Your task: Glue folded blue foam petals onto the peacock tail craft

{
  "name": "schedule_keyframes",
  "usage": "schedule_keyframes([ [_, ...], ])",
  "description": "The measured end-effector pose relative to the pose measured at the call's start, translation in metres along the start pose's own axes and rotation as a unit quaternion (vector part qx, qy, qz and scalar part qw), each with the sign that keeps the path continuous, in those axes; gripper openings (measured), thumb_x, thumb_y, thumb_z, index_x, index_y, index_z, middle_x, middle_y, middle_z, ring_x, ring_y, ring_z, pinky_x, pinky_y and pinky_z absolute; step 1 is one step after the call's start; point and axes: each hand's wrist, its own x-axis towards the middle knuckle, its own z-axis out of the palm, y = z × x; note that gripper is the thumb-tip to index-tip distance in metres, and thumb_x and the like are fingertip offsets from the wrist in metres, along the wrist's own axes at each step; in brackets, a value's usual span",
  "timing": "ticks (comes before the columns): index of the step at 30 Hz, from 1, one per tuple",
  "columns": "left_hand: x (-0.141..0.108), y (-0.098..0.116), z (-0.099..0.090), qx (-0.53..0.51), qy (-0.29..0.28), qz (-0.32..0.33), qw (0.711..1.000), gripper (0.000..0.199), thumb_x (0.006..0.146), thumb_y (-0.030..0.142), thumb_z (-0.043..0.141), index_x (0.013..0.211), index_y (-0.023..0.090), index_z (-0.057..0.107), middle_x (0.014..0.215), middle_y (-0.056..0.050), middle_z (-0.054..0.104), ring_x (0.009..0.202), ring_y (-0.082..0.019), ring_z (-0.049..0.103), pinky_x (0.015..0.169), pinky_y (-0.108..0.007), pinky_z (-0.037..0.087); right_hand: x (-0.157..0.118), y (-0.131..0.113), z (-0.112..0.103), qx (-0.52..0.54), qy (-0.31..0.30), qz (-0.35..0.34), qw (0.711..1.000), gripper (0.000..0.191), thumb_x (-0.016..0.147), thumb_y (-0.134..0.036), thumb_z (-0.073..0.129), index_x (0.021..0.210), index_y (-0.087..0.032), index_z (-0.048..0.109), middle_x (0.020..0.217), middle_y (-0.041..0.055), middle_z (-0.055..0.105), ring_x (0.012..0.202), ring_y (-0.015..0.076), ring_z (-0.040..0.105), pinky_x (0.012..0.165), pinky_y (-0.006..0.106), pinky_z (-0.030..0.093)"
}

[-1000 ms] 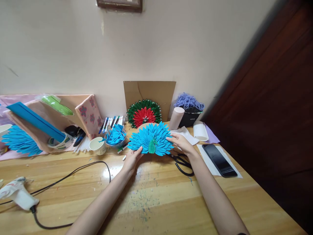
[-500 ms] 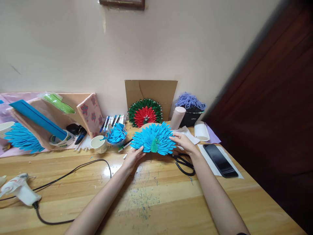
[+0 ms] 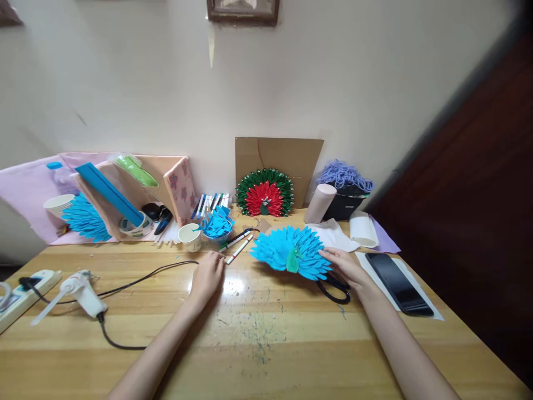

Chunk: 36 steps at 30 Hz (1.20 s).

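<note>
A blue paper-feather peacock (image 3: 310, 244) with a green body is tilted just above the table, held at its right edge. My right hand (image 3: 343, 265) pinches that edge between thumb and fingers. Beneath the peacock, the black handles of scissors (image 3: 336, 291) stick out on the right. My left hand (image 3: 208, 275) is low over the table with its fingers loosely bent downward, and nothing shows in it. Just to its right lies a white marker (image 3: 239, 248), its lower end close to the fingertips. A green-and-black marker (image 3: 234, 242) lies behind that.
A white glue gun (image 3: 85, 294) and power strip (image 3: 29, 300) are at left, with cable on the wood. Behind stand a paper cup (image 3: 190, 238), a bowl of blue strips (image 3: 218, 223) and a red-green peacock (image 3: 265, 194) against cardboard (image 3: 308, 161). A phone (image 3: 398, 283) lies right.
My left hand has let go of the peacock and moved away to its left, beside the markers. My right hand keeps hold of the peacock, now tilted. The view has shifted left and up.
</note>
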Motion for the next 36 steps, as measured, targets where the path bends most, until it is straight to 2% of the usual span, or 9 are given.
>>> schedule_keyframes([
  [4,-0.007,-0.005,-0.006,-0.007,0.044,-0.006,0.999,0.023,0.083,0.028,0.038,0.085,0.019,0.059,0.09,-0.008,0.061,0.086,-0.022,0.056,0.075,-0.033,0.042,0.008,-0.001,0.034,-0.036,-0.07,0.013,0.997,0.043,0.063,-0.047,0.068,0.09,-0.014,0.065,0.082,0.0084,0.069,0.074,0.022,0.065,0.074,0.035,0.048],
  [10,-0.015,0.01,-0.007,-0.039,0.063,0.012,0.997,0.024,0.085,0.027,0.036,0.088,0.02,0.058,0.091,-0.008,0.062,0.085,-0.022,0.057,0.072,-0.032,0.042,0.035,-0.002,0.063,-0.092,-0.067,-0.028,0.993,0.043,0.063,-0.051,0.064,0.084,-0.013,0.066,0.077,0.0074,0.069,0.071,0.0201,0.064,0.068,0.031,0.049],
  [18,-0.024,0.026,0.003,-0.074,0.027,0.049,0.996,0.025,0.084,0.022,0.037,0.096,0.021,0.058,0.096,-0.007,0.062,0.089,-0.021,0.056,0.076,-0.033,0.042,0.046,-0.005,0.036,-0.193,0.116,-0.079,0.971,0.026,0.064,-0.041,0.062,0.076,-0.017,0.064,0.072,0.0055,0.068,0.065,0.0195,0.063,0.056,0.028,0.047],
  [20,-0.024,0.031,-0.004,-0.075,0.036,0.041,0.996,0.024,0.084,0.023,0.037,0.094,0.021,0.058,0.094,-0.007,0.062,0.086,-0.021,0.056,0.075,-0.032,0.042,0.042,-0.012,0.033,-0.222,0.134,-0.098,0.961,0.022,0.066,-0.039,0.06,0.075,-0.019,0.064,0.075,0.0053,0.068,0.071,0.0209,0.063,0.061,0.03,0.046],
  [23,-0.016,0.035,-0.031,-0.08,0.091,0.033,0.992,0.023,0.084,0.024,0.037,0.093,0.02,0.059,0.092,-0.007,0.061,0.085,-0.02,0.056,0.074,-0.031,0.042,0.039,-0.026,0.046,-0.265,0.101,-0.145,0.948,0.021,0.069,-0.039,0.056,0.074,-0.02,0.065,0.081,0.0066,0.069,0.078,0.0234,0.063,0.071,0.034,0.046],
  [25,-0.006,0.031,-0.057,-0.082,0.168,0.004,0.982,0.022,0.084,0.024,0.038,0.092,0.02,0.058,0.093,-0.006,0.061,0.086,-0.019,0.056,0.074,-0.029,0.042,0.039,-0.038,0.068,-0.272,0.064,-0.173,0.944,0.022,0.073,-0.039,0.053,0.076,-0.021,0.066,0.083,0.0074,0.069,0.079,0.0244,0.062,0.072,0.035,0.046],
  [28,0.019,0.006,-0.1,-0.079,0.278,-0.086,0.953,0.023,0.082,0.023,0.04,0.097,0.017,0.056,0.099,-0.009,0.059,0.091,-0.02,0.055,0.077,-0.031,0.043,0.042,-0.058,0.121,-0.267,-0.002,-0.21,0.94,0.022,0.075,-0.04,0.053,0.078,-0.022,0.065,0.084,0.007,0.068,0.077,0.0246,0.062,0.071,0.035,0.046],
  [31,0.049,-0.034,-0.134,-0.049,0.39,-0.219,0.893,0.028,0.079,0.018,0.043,0.104,0.008,0.052,0.108,-0.018,0.053,0.107,-0.026,0.048,0.091,-0.037,0.036,0.041,-0.077,0.189,-0.251,-0.086,-0.264,0.927,0.022,0.079,-0.04,0.05,0.081,-0.022,0.063,0.085,0.0065,0.067,0.077,0.0237,0.061,0.07,0.033,0.046],
  [36,0.094,-0.097,-0.155,-0.031,0.471,-0.3,0.829,0.037,0.077,0.01,0.041,0.111,-0.006,0.044,0.116,-0.033,0.043,0.115,-0.035,0.041,0.092,-0.044,0.031,0.03,-0.095,0.287,-0.266,-0.206,-0.342,0.877,0.021,0.083,-0.036,0.045,0.081,-0.023,0.061,0.084,0.0043,0.065,0.078,0.0212,0.06,0.069,0.031,0.045],
])
